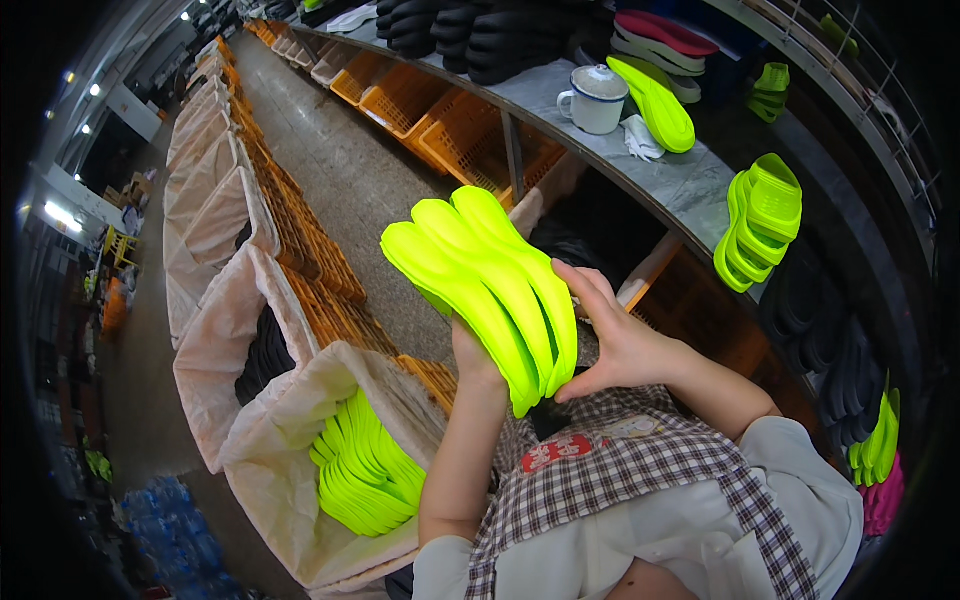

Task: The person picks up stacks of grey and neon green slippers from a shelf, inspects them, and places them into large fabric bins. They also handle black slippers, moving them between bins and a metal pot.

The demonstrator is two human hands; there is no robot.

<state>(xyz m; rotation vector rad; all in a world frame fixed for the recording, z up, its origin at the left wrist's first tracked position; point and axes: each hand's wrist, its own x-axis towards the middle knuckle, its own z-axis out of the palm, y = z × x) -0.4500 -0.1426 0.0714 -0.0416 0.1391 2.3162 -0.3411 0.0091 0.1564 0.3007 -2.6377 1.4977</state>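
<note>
Neon-yellow insoles, fanned and clamped between both hands

Neon-yellow insoles (pixel 490 290) sit as a fanned stack at the middle of my view, raised in front of the chest, heels down and toes pointing up and away to the left. I judge the fan is kept that way so each edge shows and the pieces can be squared or counted. My left hand (pixel 474 362) props the stack from below, mostly hidden behind it, so I cannot tell how its fingers lie beyond that they grip the lower end. My right hand (pixel 612 338) presses against the right side, fingers (pixel 580 285) spread along the outer insole and the thumb curled under the bottom edge, closed on the stack.

Below and to the left, a cloth-lined bin (pixel 300 420) holds more of the same yellow pieces, near enough to my left forearm (pixel 462 460); a second lined bin (pixel 222 340) beyond it holds black ones. Orange crates (pixel 320 270) run along the aisle between.

To the right, a grey workbench (pixel 680 185) carries a white mug (pixel 597 98), a single yellow insole (pixel 655 100), a hanging bundle of green soles (pixel 760 220) at its edge and black stacks (pixel 480 35) farther back. The bench edge and that bundle stand close to my right elbow side. My checked apron (pixel 640 470) fills the lower frame.
</note>
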